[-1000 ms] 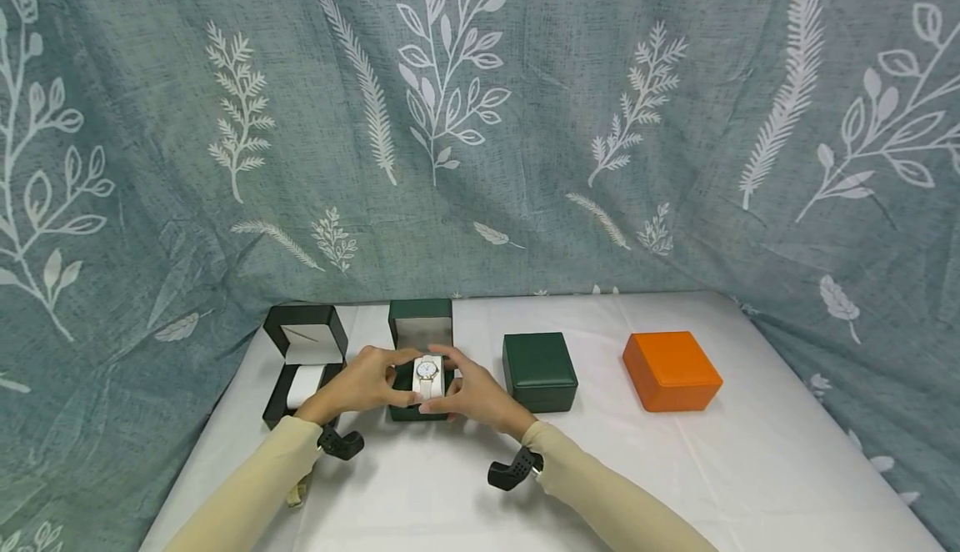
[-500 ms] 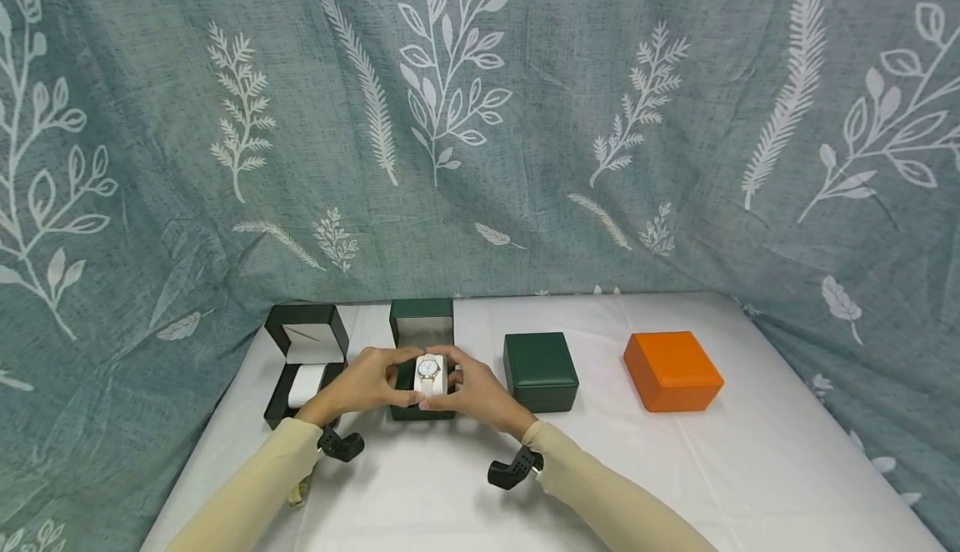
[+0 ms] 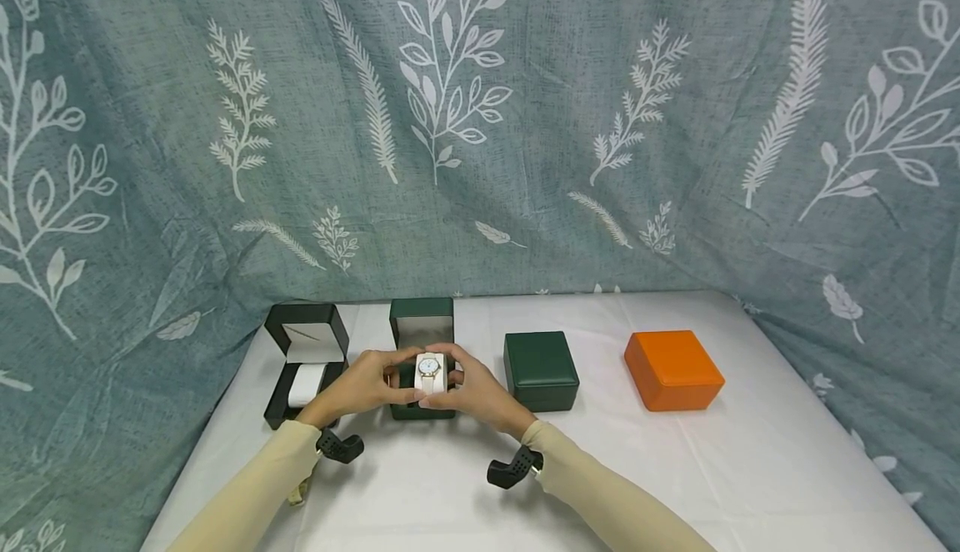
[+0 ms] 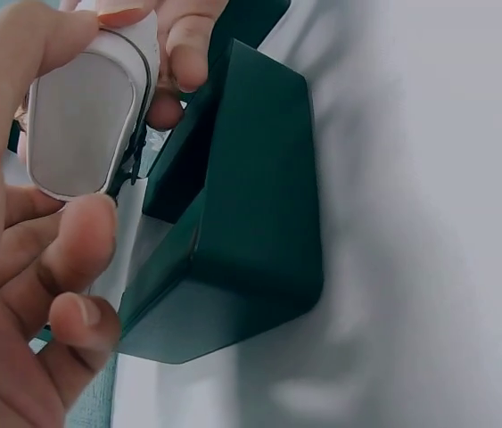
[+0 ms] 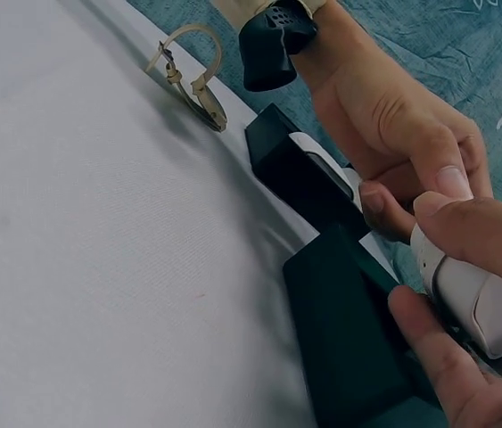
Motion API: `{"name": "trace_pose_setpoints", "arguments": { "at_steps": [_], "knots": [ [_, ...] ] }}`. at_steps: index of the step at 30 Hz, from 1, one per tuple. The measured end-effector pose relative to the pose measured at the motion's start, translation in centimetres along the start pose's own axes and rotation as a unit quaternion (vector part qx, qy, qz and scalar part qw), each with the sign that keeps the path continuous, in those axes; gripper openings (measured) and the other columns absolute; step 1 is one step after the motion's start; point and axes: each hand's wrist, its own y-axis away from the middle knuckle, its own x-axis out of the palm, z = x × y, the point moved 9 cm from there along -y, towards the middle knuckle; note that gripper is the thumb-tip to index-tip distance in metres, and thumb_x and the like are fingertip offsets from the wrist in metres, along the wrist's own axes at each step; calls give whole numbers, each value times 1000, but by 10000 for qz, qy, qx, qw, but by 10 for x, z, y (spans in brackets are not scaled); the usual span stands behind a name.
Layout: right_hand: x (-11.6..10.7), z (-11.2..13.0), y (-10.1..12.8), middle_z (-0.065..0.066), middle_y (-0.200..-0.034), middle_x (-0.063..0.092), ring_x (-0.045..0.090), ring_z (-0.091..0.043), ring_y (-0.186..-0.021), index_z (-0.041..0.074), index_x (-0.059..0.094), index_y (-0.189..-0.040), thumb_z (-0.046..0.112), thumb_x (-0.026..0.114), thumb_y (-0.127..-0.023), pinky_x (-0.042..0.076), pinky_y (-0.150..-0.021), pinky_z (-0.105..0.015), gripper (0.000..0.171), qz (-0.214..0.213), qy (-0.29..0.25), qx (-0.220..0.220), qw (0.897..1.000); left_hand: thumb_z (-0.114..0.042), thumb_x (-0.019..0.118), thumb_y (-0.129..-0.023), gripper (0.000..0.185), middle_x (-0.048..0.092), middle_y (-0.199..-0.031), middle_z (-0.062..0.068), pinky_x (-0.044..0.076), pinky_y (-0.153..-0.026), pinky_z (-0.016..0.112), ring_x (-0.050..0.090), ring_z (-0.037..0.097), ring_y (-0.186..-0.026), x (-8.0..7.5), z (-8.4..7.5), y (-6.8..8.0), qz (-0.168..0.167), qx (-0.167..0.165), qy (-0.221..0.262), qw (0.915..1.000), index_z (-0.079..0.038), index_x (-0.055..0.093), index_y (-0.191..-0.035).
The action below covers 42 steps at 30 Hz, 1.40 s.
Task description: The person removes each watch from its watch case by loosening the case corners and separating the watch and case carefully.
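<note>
**Two hands hold a white watch over a green box**

I see both hands close together at the middle of the white table. My left hand and my right hand both hold the white watch. The watch sits wrapped on a small white cushion. The fingers of both hands are curled and pinch the cushion from each side. The round face of the watch points up at the head camera.

The watch is just above the open green box, not down inside it. The lid of this box stands up behind the hands. In the left wrist view, I see the green box from the side, right next to my fingers.

To the left stands an open black box with a white cushion inside. To the right stands a closed green box, and farther right a closed orange box. A tan strap lies on the table near my left wrist. A blue-green cloth with white leaves hangs behind the table.
</note>
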Motion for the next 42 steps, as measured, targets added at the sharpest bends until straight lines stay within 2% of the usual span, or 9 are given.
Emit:
{"name": "trace_pose_setpoints", "arguments": {
  "at_steps": [6,14,19,25,31,37,42],
  "knots": [
    [3,-1,1,-13,-133,57,66,-28,-111,30,47,-150,14,86,-86,57,-85,-49,77,82,-242,-22,9997,-47,80,-89,80,55,-62,2,39,-52,26,44,10,-53,2,0,3,-39,-90,244,9997,-14,48,-155],
    [5,-1,3,-14,-130,61,66,-28,-111,31,48,-150,14,87,-85,58,-84,-46,77,177,-314,-54,9993,-44,81,-89,81,49,-61,-2,37,-53,25,40,8,-54,4,-3,4,-55,-39,303,9995,-13,48,-155],
    [5,0,5,-14,-129,61,66,-28,-111,31,48,-149,15,87,-85,58,-83,-43,76,198,-309,-77,9993,-43,80,-90,79,50,-61,0,37,-53,25,40,8,-54,5,-5,6,-26,-47,289,9996,-14,47,-155],
    [4,-2,8,-15,-126,63,67,-28,-108,34,49,-149,17,87,-86,58,-83,-45,76,221,-261,-22,9994,-42,81,-89,79,47,-60,-2,36,-53,25,39,9,-54,7,-8,7,-10,-48,336,9994,-13,48,-155],
    [4,-2,10,-15,-129,62,66,-30,-110,34,50,-148,16,86,-86,58,-82,-40,74,238,-323,-16,9992,-42,81,-89,80,48,-59,-3,37,-53,25,40,9,-53,7,-9,7,21,-25,326,9995,-12,48,-155],
    [2,-2,11,-13,-129,62,65,-28,-108,38,51,-147,21,87,-86,58,-81,-39,74,212,-141,-20,9997,-42,83,-88,77,48,-59,-4,37,-53,25,39,8,-52,5,-11,7,-26,52,254,9997,-13,52,-152],
    [2,-2,11,-13,-127,63,65,-26,-105,38,52,-146,21,88,-85,57,-79,-37,73,169,-126,-24,9998,-42,83,-87,78,49,-59,-4,37,-53,25,40,8,-53,4,-9,8,-19,-80,271,9996,-15,51,-153]
  ]
}}
